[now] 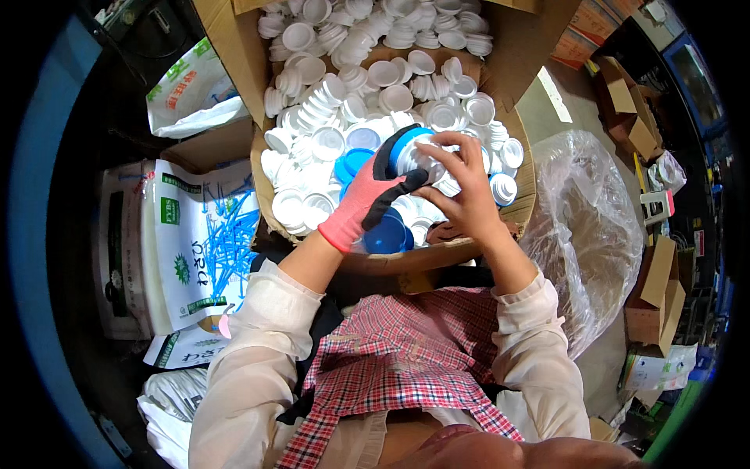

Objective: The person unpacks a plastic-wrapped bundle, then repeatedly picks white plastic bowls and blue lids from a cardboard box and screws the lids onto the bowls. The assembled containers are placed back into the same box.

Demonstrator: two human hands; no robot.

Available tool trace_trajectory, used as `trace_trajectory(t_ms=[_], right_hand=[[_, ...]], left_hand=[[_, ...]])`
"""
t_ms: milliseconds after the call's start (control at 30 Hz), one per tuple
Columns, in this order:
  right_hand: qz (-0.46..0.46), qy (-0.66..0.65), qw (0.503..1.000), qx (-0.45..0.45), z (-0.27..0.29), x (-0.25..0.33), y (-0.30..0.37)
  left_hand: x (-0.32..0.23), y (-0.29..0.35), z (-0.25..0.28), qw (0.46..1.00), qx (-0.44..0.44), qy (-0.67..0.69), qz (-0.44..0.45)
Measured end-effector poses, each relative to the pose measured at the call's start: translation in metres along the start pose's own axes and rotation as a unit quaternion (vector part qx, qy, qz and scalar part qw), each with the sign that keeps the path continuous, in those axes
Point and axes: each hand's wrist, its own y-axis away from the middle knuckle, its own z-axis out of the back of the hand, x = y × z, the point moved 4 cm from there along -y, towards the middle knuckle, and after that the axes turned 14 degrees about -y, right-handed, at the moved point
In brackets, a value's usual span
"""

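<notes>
My left hand (361, 197), in a pink glove with black palm and fingers, grips a round plastic cap (405, 153) with a blue rim and a white inner part. My right hand (470, 186) is bare; its fingers and thumb close on the white part from the right. Both hands are over a cardboard box (525, 168) heaped with white ribbed plastic caps (312, 109). Blue caps (358, 161) lie among the white ones just left of the gloved fingers. Below the hands, near the box's front edge, sits a larger blue cup-shaped piece (388, 234), partly covered by the glove.
On the left, thin blue plastic strips (226, 242) lie on a printed white sack (176, 258). A white bag (191, 94) stands behind it. To the right is a large clear plastic bag (582, 234) on the floor, with open cardboard cartons (656, 297) beyond.
</notes>
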Motion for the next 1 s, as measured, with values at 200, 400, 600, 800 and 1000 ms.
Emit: trace_trajectory(t_ms=[200,400,600,800,1000], right_hand=[[-0.182,-0.212,0.959,0.045,0.009,-0.040,0.007],[-0.235,-0.299,0.924,-0.033,0.006,-0.059,0.022],[-0.272,-0.298,0.914,-0.042,0.000,-0.074,0.027],[-0.212,-0.011,0.964,-0.158,0.036,-0.162,0.027],[-0.180,0.151,0.954,-0.184,0.030,-0.158,0.015]], left_hand=[[0.025,-0.005,0.014,0.997,0.012,-0.080,-0.010],[0.020,-0.001,0.001,0.961,-0.064,-0.266,-0.034],[0.034,-0.003,-0.001,0.957,-0.083,-0.279,0.007],[0.027,-0.027,0.083,0.869,-0.188,-0.458,0.002],[0.035,-0.017,0.074,0.666,-0.081,-0.735,0.103]])
